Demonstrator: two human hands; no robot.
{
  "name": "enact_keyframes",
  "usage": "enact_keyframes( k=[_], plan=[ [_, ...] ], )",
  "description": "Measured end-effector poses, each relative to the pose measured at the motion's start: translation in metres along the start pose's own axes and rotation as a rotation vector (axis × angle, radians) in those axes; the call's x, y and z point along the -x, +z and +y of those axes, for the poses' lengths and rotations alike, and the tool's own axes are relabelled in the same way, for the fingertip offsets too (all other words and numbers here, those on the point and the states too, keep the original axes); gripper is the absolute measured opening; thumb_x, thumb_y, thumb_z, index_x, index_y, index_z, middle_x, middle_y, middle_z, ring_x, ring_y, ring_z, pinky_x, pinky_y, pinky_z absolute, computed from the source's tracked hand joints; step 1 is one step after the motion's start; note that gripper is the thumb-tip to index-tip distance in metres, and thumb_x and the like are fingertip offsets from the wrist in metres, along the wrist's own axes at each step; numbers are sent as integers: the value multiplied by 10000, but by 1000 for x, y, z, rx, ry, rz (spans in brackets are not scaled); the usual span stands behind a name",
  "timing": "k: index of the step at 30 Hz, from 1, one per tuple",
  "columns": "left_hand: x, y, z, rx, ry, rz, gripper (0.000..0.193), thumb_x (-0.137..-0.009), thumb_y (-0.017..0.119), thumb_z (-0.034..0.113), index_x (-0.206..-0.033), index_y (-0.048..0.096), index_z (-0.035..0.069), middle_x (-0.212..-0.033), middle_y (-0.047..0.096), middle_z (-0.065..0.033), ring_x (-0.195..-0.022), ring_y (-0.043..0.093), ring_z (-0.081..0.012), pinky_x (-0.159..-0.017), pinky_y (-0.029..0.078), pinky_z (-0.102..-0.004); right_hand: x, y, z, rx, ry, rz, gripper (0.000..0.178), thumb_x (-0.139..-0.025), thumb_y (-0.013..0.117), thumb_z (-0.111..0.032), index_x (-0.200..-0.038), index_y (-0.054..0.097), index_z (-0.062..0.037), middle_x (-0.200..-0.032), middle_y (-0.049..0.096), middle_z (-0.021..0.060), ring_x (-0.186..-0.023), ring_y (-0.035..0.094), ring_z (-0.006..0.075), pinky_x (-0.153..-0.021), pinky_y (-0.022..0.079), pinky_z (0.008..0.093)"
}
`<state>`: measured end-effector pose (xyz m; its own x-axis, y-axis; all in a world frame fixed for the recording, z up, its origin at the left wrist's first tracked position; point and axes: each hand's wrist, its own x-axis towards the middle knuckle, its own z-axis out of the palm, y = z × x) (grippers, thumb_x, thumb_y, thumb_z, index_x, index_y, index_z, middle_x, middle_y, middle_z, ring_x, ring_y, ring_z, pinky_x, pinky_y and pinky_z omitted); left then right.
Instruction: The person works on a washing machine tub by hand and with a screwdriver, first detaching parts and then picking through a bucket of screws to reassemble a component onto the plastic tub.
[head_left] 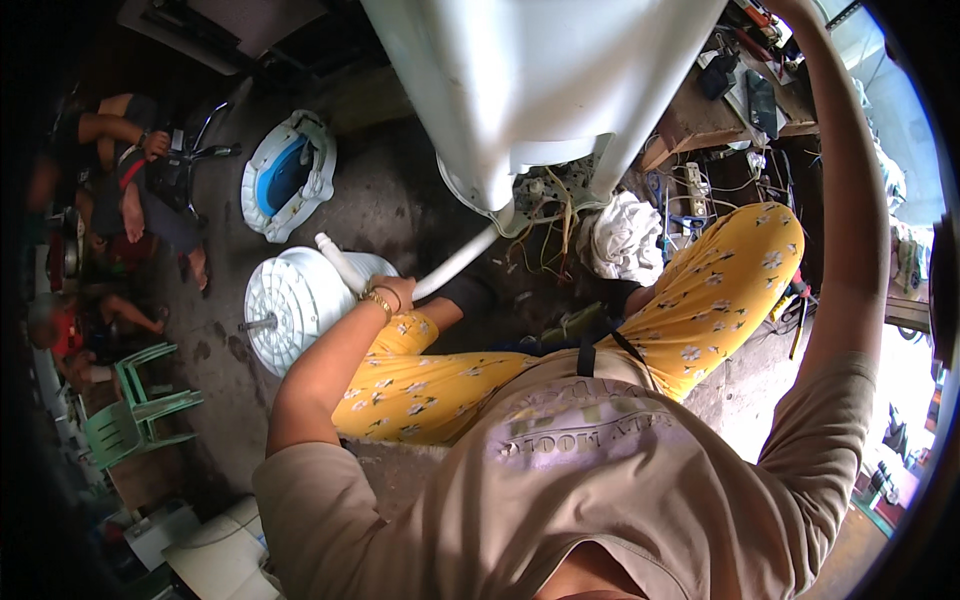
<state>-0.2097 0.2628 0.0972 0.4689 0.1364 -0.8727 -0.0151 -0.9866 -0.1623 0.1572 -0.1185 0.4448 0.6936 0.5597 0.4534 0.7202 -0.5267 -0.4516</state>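
Note:
My left hand, with a bracelet at its wrist, is closed around a white hose. One length of the hose runs up to the underside of a white appliance body, which is tipped so its open base faces me. The hose's free end lies over a white ribbed tub with a metal shaft. Loose wires hang from the base. My right arm stretches up to the far right, where my right hand is cut by the picture's top edge beside tools on a bench. Its fingers are hidden.
A white ring-shaped cover with a blue inside lies on the floor. White cloth and a power strip are near my knee. A wooden bench holds a phone. People sit at left near a green chair.

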Motion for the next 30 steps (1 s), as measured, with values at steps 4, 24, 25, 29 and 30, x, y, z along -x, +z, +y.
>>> enact_keyframes(
  k=[4, 24, 25, 29, 30],
  plan=[
    [-33, 10, 8, -256, -265, -52, 459, -792, 567, 313, -1209, 498, 133, -1144, 589, -93, -1055, 567, -256, -908, 367, -469, 23, 1, -3, 57, -12, 78, 745, -612, 775, -338, -1197, 469, 7, -1165, 508, 169, -1091, 480, 286, -928, 401, 394],
    [-142, -26, 68, 419, -12, 549, 316, -829, 556, 354, -1075, 513, 160, -1137, 540, -91, -1074, 511, -317, -849, 428, -468, 50, 18, -47, 322, -300, -11, 365, -614, 724, -119, -909, 552, 10, -884, 569, 149, -876, 539, 306, -780, 437, 396],
    [-138, -25, 68, 446, -40, 552, 300, -836, 546, 352, -1080, 512, 181, -1146, 538, -80, -1099, 492, -316, -879, 391, -497, 48, 22, -67, 315, -254, -1, 324, -642, 695, -84, -914, 551, 17, -888, 568, 161, -863, 546, 319, -759, 445, 391],
    [-131, -9, 60, 491, -116, 547, 298, -850, 529, 355, -1116, 488, 227, -1185, 518, -46, -1164, 440, -294, -934, 301, -545, 50, 23, -78, 372, -328, -50, 329, -712, 658, -117, -989, 550, 25, -954, 566, 165, -911, 550, 301, -785, 452, 374],
    [-132, -7, 56, 498, -114, 522, 316, -852, 526, 357, -1136, 478, 225, -1205, 505, -52, -1179, 426, -297, -932, 299, -556, 56, 31, -70, 364, -431, 63, 347, -681, 676, -102, -991, 537, -32, -942, 560, 120, -901, 539, 315, -798, 433, 372]
  ],
)
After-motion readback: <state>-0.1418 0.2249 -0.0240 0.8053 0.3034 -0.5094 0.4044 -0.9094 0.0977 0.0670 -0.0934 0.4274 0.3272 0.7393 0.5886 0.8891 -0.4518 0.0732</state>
